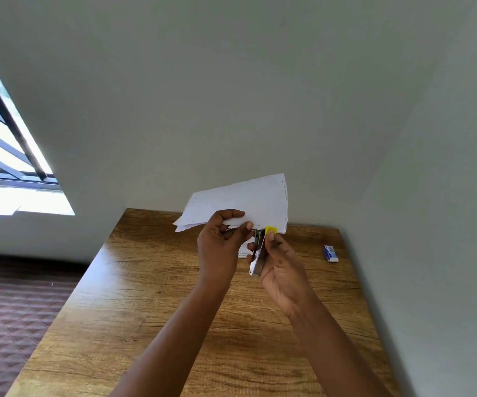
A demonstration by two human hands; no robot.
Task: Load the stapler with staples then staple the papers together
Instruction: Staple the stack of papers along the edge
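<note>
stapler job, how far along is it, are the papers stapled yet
Already stapled along two edges of the papers. In hand: the left hand holds the stack up while the right hand has the stapler at the near edge. Whether more remains, I cannot tell.

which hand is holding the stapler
The right hand grips the yellow-tipped stapler; the left hand holds only the papers.

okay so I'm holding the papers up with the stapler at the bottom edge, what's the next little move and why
Probably squeeze the stapler shut with your right hand. Its nose already sits at the lower edge of the papers, which your left hand pinches just beside it, above the table. Rows of staples already show along other edges, so this looks like the next one.
</note>
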